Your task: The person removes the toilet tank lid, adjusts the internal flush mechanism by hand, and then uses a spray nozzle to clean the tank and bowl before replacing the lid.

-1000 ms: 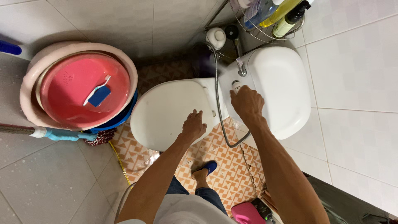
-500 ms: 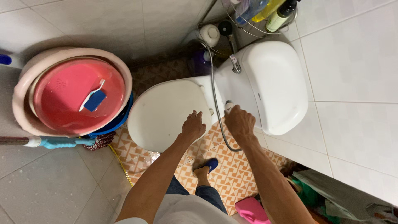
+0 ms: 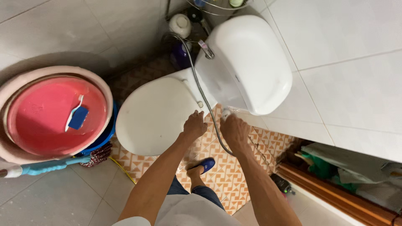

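Observation:
A white toilet stands below me with its lid (image 3: 155, 113) down and its tank (image 3: 247, 62) against the tiled wall. My left hand (image 3: 194, 125) rests on the near edge of the lid, fingers spread. Just under the tank's side, my right hand (image 3: 234, 130) is low beside the bowl. Its fingers are closed around the white spray head (image 3: 226, 112) of a grey hose (image 3: 200, 88). The hose runs from a valve by the tank and loops down past my right wrist.
Stacked pink basins (image 3: 25, 138) hold a blue and white brush (image 3: 77, 117) at the left, with a blue-handled mop (image 3: 50, 165) below them. A white jug (image 3: 181, 24) and a wire rack (image 3: 217, 5) sit behind the tank. My foot wears a blue slipper (image 3: 206, 164). A wooden sill (image 3: 331, 188) and green cloth (image 3: 320, 164) lie at the right.
My right hand has come off the top of the tank and dropped down its side to the spray head. My left hand has stayed on the lid.

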